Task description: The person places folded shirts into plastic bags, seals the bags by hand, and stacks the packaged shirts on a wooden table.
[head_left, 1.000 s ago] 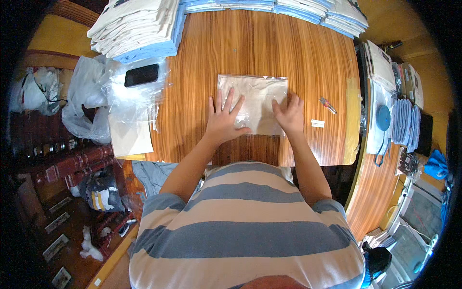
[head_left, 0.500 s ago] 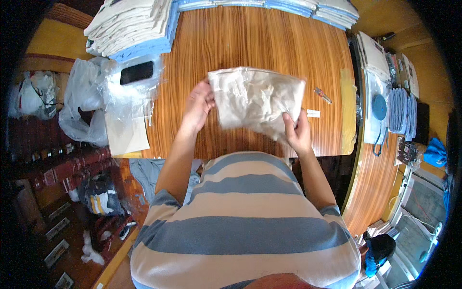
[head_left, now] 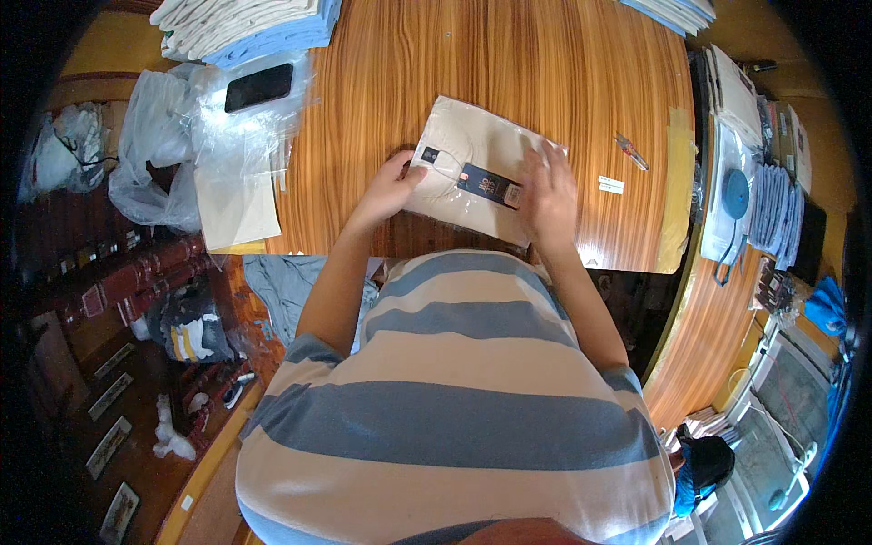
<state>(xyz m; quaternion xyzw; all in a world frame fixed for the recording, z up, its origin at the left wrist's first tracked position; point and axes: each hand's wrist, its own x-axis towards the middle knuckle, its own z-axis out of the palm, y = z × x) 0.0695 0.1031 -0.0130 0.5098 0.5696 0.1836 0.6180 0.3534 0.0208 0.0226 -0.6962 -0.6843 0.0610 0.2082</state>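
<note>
black phone point(head_left: 259, 88), left | small red tool point(head_left: 631, 152), right | blue strapped disc point(head_left: 736, 193)

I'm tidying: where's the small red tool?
In the head view, the small red tool lies near the right edge of the table, right of the right hand, above the white label.

bright tabletop point(head_left: 509, 64), near-edge glare; right hand point(head_left: 549, 195) blurred; black vignette

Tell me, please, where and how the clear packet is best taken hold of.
Probably best to pinch the packet by its left edge, from the left, thumb on top: it is flat, the left hand grips there, and the long dark tag lies clear.
</note>
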